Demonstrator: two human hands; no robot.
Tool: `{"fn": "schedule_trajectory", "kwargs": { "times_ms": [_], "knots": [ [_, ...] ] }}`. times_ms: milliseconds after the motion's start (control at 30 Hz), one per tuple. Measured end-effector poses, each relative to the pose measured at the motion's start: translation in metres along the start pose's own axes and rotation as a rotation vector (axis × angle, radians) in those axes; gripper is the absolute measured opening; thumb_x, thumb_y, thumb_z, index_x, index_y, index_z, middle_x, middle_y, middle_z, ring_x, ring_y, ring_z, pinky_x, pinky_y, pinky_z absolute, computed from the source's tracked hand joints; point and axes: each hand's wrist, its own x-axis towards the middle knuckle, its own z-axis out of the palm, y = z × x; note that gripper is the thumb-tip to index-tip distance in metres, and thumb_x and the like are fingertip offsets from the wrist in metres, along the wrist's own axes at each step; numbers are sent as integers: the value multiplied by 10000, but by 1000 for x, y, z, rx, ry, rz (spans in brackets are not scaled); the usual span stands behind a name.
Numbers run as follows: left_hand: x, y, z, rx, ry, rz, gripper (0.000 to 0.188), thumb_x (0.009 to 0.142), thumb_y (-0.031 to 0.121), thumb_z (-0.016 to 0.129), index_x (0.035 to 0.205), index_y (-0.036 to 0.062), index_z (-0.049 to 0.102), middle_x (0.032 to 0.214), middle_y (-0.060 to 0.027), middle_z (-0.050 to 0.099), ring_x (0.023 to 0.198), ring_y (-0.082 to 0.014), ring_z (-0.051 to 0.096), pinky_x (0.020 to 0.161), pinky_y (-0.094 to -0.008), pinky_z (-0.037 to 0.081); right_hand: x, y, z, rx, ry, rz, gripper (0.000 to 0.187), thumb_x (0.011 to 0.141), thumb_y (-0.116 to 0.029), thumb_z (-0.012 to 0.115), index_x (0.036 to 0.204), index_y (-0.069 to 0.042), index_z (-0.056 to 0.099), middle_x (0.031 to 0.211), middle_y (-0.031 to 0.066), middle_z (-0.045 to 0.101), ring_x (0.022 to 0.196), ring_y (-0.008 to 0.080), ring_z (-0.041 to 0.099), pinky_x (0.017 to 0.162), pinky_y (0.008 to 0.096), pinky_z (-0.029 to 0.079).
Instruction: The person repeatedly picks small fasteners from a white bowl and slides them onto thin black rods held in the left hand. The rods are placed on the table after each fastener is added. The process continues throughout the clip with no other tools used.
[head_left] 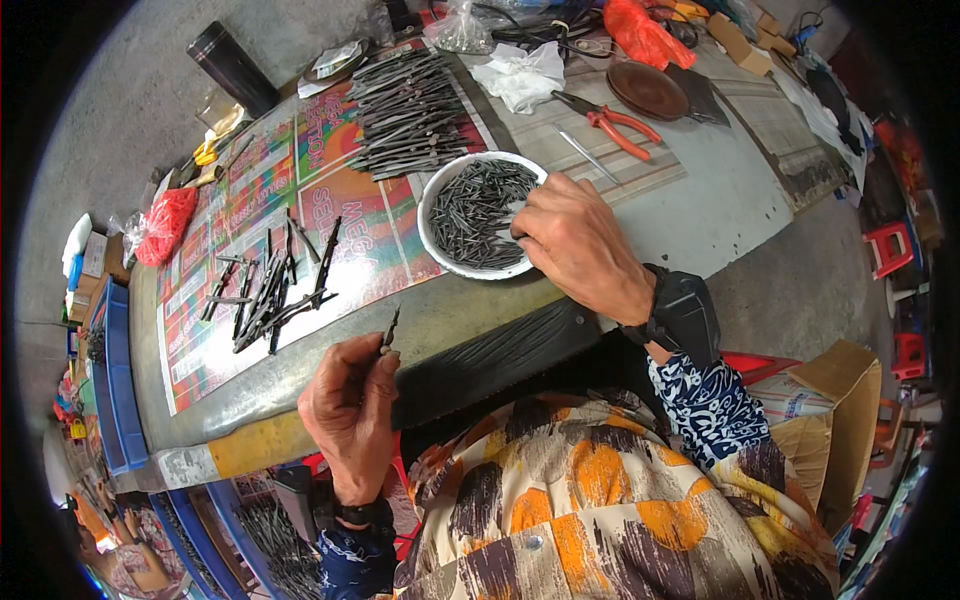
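Note:
My left hand is closed in front of the table edge, pinching a thin dark stick that points upward between thumb and fingers. At the right rim of a round white bowl, my right hand has its fingers curled in over the bowl. What those fingertips hold, if anything, is hidden. Many short, dark, nail-like pieces fill the bowl. A loose pile of longer dark sticks lies on the colourful printed sheet to the left. Behind the bowl, more dark sticks lie in stacked rows.
Red-handled pliers, a slim metal tool and a brown round dish lie right of the bowl. Crumpled white plastic sits behind. A black cylinder stands far left. Blue trays line the left edge.

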Motion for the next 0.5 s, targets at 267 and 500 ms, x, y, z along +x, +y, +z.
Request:
{"fn": "schedule_trajectory", "kwargs": {
  "times_ms": [267, 500],
  "knots": [
    [4, -3, -10, -3, 53, -28, 113, 852, -44, 658, 961, -27, 636, 739, -4, 581, 601, -48, 510, 527, -191, 412, 5, 5, 3, -44, -42, -104, 76, 749, -16, 578, 683, -38, 547, 704, 98, 532, 781, 274, 530, 718, 412, 363],
    [19, -13, -31, 225, 32, 28, 101, 844, -6, 671, 938, -17, 635, 675, -11, 570, 580, -48, 483, 515, -221, 385, 5, 23, 5, -30, -119, -261, 197, 747, -11, 595, 912, -54, 497, 862, 107, 488, 851, 317, 497, 781, 456, 371]
  ]
}}
